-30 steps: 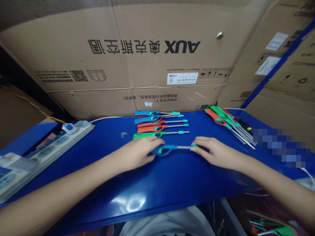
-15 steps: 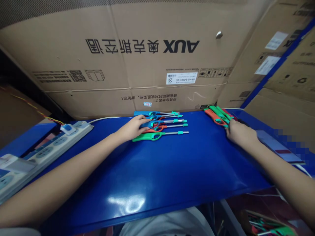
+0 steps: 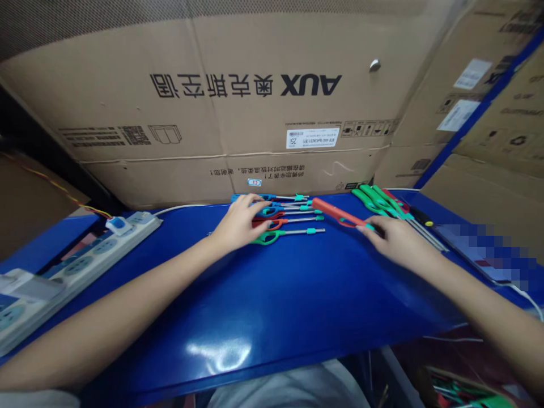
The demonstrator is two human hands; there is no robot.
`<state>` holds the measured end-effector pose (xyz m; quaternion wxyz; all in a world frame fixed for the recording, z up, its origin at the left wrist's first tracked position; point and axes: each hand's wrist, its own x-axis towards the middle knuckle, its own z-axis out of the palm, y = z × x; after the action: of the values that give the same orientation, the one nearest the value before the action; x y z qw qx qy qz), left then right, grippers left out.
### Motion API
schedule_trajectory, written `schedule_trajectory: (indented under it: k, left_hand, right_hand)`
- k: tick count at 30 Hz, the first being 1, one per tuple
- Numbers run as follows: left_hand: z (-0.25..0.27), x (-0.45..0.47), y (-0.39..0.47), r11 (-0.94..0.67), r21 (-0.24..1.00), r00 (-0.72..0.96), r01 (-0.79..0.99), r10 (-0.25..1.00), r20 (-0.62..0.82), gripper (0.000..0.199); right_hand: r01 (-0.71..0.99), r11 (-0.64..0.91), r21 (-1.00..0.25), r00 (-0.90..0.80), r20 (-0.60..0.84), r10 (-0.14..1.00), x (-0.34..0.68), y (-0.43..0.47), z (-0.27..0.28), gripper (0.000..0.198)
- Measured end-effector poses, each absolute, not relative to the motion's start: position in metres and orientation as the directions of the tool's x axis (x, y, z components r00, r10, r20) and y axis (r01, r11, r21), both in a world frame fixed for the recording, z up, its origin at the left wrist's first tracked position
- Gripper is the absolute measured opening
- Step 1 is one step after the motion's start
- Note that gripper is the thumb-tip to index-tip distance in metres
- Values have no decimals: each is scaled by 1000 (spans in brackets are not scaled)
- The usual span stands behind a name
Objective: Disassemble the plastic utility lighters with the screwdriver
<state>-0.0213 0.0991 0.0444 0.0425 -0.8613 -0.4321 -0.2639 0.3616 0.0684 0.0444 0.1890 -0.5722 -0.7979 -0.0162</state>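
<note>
My right hand (image 3: 393,235) is closed on the front end of an orange long-nosed lighter (image 3: 340,214), whose handle points left toward the row on the table. My left hand (image 3: 240,224) lies across the handles of that row, thumb apart from the fingers. In the row are blue lighters (image 3: 272,212) at the back, then a red-orange lighter (image 3: 276,224) and a green lighter (image 3: 268,237) nearest me. Their metal tubes point right, and my left hand hides most of the handles. Beyond my right hand lie several green lighters (image 3: 369,196) and a red lighter (image 3: 397,199).
A large cardboard box (image 3: 255,130) walls off the back of the blue table (image 3: 272,306). At the left edge runs a power strip (image 3: 104,249). A phone-like flat device (image 3: 471,252) and a screwdriver-like tool (image 3: 420,217) lie right. More lighters fill a box (image 3: 463,391) below.
My right hand has drawn the orange lighter out of the right-hand pile and moved it left. My left hand has shifted slightly over the row, its thumb now farther from the fingers.
</note>
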Motion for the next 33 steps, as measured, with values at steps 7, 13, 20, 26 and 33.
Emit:
schedule_trajectory:
  k: [7, 13, 20, 26, 33]
  left_hand:
    - [62, 46, 11, -812, -7, 801, 584, 575, 166, 33]
    - [80, 31, -20, -637, 321, 706, 701, 681, -191, 17]
    - [91, -4, -26, -302, 546, 587, 781, 653, -479, 31]
    - [72, -18, 14, -653, 300, 672, 695, 739, 54, 20]
    - [59, -39, 72, -622, 277, 597, 732, 782, 178, 41]
  right_hand:
    - [690, 699, -189, -660, 233, 714, 273, 1, 57, 22]
    - [467, 883, 50, -870, 204, 448, 266, -33, 70, 24]
    - [574, 723, -384, -789, -21, 615, 295, -15, 82, 32]
    - [622, 658, -425, -707, 57, 705, 312, 26, 56, 40]
    - [986, -2, 169, -46, 279, 959, 380, 79, 50, 46]
